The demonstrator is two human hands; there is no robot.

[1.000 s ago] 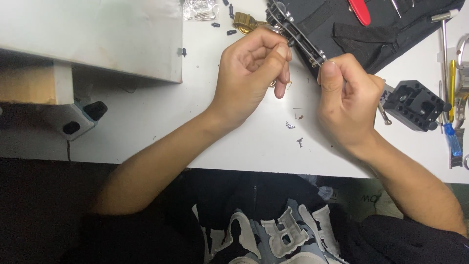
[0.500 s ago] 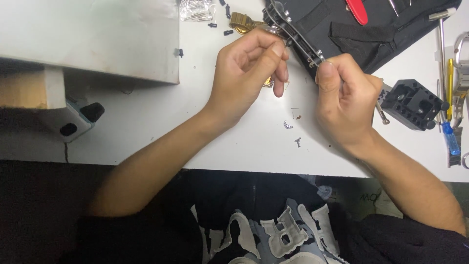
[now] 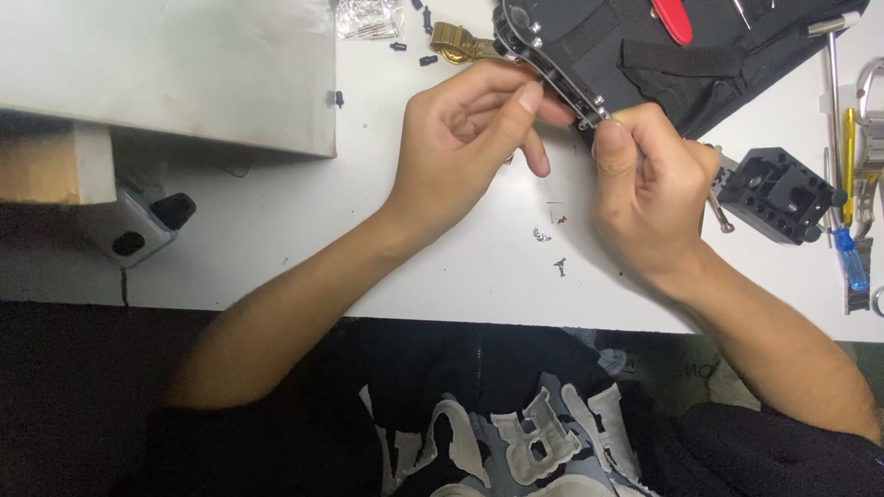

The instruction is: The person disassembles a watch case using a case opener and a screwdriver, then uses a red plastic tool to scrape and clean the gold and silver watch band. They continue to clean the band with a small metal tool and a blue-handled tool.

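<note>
A black metal linked strap (image 3: 551,72) runs diagonally from the top of the white table toward me. My left hand (image 3: 465,143) pinches it between thumb and forefinger near its lower end; something small and gold shows under its fingers. My right hand (image 3: 649,189) grips the strap's very end with its fingertips. A thin metal pin tool (image 3: 717,214) sticks out from under that hand. Both hands almost touch each other over the table's middle.
A black tool pouch (image 3: 681,69) with a red-handled tool (image 3: 670,20) lies at the top right. To the right are a black holder block (image 3: 778,193) and a blue-handled screwdriver (image 3: 852,260). A gold clasp (image 3: 454,41), a white box (image 3: 166,64) and small loose bits (image 3: 552,241) are nearby.
My left thumb and forefinger have stretched out along the strap toward my right hand. The right hand has stayed in place on the strap's end.
</note>
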